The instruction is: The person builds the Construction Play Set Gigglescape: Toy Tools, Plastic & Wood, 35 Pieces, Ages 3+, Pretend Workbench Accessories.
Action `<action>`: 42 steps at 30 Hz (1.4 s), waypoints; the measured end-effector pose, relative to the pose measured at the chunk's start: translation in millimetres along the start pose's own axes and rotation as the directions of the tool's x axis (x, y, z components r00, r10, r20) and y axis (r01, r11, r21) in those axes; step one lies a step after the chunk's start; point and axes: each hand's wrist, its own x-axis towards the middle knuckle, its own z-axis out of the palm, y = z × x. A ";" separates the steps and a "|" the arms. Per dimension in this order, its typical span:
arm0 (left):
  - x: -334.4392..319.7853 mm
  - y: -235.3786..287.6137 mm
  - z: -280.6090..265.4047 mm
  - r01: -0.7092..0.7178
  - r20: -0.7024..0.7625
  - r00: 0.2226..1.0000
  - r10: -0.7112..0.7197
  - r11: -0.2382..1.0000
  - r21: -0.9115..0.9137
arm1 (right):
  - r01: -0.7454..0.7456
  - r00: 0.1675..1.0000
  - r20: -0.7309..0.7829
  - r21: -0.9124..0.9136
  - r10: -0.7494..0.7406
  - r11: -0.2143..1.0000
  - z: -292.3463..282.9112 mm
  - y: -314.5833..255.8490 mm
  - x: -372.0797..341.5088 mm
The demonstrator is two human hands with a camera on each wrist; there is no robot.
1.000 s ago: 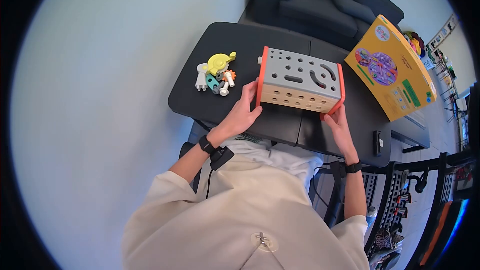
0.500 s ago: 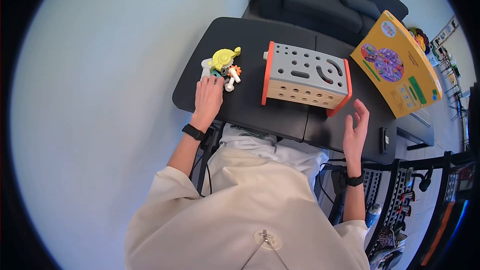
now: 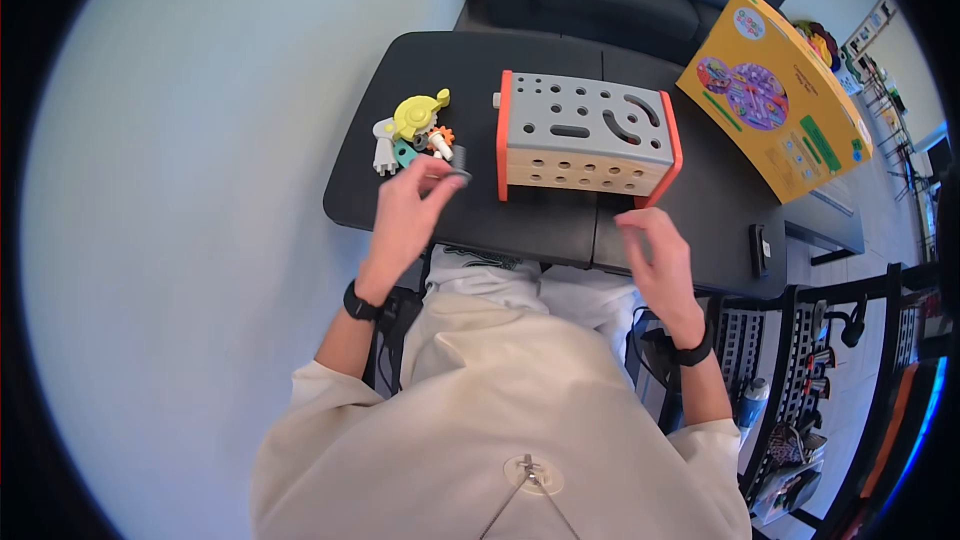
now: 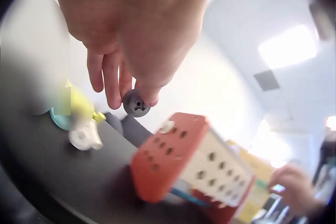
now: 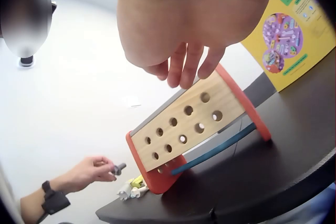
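My left hand (image 3: 405,215) pinches a grey toy bolt (image 5: 119,169) between thumb and fingers, raised by the near side of the pile of toy parts. The bolt's round slotted head (image 4: 136,103) faces the left wrist camera. In that pile lie a yellow piece (image 3: 417,117), a white piece (image 3: 384,147), a teal piece (image 3: 404,152), an orange gear (image 3: 441,137) and a white bolt. My right hand (image 3: 660,260) holds nothing, its fingers loosely bent, near the front right corner of the toy workbench box (image 3: 585,125). This box has a grey holed top, wooden sides and red ends.
A large yellow box (image 3: 765,100) stands at the right behind the toy workbench. A small black device (image 3: 759,250) lies by the right edge of the black table (image 3: 545,225). Beyond the table is a dark sofa (image 3: 620,0); racks with tools stand at the right.
Both hands have left the toy workbench. My left hand went to the pile of parts, picked up the grey bolt and drew it rightward; my right hand moved aside, then back toward the workbench.
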 end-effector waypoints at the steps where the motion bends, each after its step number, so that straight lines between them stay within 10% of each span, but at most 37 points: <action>1: -8.2 10.8 9.5 0.008 0.066 0.998 -0.001 0.995 -0.099 | 0.029 0.999 0.019 -0.013 -0.028 1.000 4.4 -7.1 1.8; 7: -34.1 45.2 74.2 -0.132 0.312 0.923 0.223 0.949 -0.286 | 0.027 0.998 0.063 0.013 -0.028 1.000 26.2 -22.3 -0.2; 17: -7.4 52.1 121.7 -0.084 0.374 0.903 0.212 0.940 -0.332 | -0.106 0.994 0.038 0.031 0.105 0.994 20.6 2.8 -3.7; 31: -9.2 13.4 86.1 -0.447 -0.208 0.876 0.435 0.894 -0.014 | -0.247 0.968 -0.033 0.042 0.248 0.968 26.9 38.0 14.6; 42: -0.6 -52.2 93.7 -0.139 0.091 0.987 0.132 0.987 0.078 | 0.008 0.977 -0.175 -0.535 -0.120 0.845 26.6 37.8 33.1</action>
